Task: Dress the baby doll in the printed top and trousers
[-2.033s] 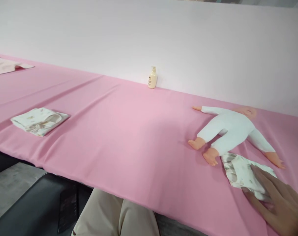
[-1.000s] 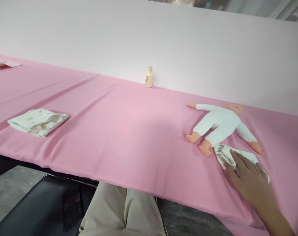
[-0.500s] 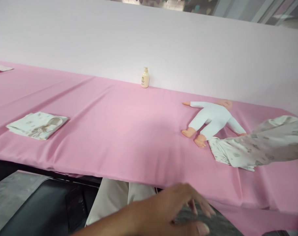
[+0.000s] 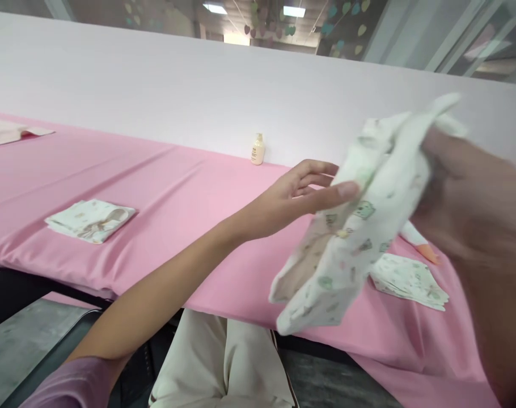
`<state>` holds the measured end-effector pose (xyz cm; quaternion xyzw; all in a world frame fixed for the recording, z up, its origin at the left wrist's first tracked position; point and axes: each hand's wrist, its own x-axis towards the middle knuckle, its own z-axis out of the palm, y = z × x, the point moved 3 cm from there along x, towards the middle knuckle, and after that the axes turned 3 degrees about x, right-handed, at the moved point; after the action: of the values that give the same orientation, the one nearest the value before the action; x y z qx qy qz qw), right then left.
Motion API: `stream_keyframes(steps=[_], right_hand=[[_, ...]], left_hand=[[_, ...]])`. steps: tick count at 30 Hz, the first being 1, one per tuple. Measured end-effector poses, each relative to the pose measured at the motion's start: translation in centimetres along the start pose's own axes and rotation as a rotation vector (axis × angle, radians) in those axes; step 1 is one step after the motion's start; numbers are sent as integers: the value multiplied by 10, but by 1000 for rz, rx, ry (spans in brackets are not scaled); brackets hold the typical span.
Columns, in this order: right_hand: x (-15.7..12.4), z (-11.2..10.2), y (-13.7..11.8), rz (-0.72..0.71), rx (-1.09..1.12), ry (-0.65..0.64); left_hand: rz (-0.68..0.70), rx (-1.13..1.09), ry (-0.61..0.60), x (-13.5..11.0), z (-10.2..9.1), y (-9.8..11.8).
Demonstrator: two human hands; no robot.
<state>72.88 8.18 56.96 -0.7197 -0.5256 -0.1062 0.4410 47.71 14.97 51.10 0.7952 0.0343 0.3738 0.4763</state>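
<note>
Head view. We log the pink-draped surface point(image 4: 177, 187) running the full width below a pale wall.

The printed garment point(image 4: 360, 226) is held up in the air above the near right part of the surface. It hangs down and to the left in loose folds, cream with small green and brown motifs.

Our right hand point(image 4: 474, 198), close to the lens and blurred, has its fingers closed round the garment's upper end. Our left hand point(image 4: 292, 198) is stretched out, fingers point(image 4: 321, 168) slightly spread and gripping nothing, with the thumb tip touching the garment's edge.

We judge the garment light, thin and limp. It sags wherever unsupported, and is neither slippery nor fragile. A hem or seam edge, pinched at two separated spots, looks like the best hold.

- One folded cloth point(image 4: 411, 280) lies on the surface just below the garment.
- Another folded cloth point(image 4: 90, 220) lies well apart, at left.
- Of the doll point(image 4: 419, 241) we see only a white sleeve and an orange hand.
- The pump bottle point(image 4: 257, 149) stands against the wall, its label too small to read.
- We find no legible writing anywhere.
</note>
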Motion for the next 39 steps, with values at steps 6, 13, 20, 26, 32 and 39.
stream_keyframes(steps=[6,13,20,26,32,39], right_hand=[[-35,71,-83,143,808,-293],[-87,94,-76,104,848,-315],[-102,104,-76,172,874,-418],[-79,86,-36,284,863,-396],[-51,110,-12,384,736,-539],[-16,251,62,327,360,-636]], left_hand=[[-188,-184,230,-4,-23,-11],[-229,-234,425,-17,-28,-32],[-269,-238,365,-15,-20,-26],[-308,-221,455,-50,-55,-12],[-373,-50,581,-58,-106,-42],[-869,511,536,-38,-154,-196]])
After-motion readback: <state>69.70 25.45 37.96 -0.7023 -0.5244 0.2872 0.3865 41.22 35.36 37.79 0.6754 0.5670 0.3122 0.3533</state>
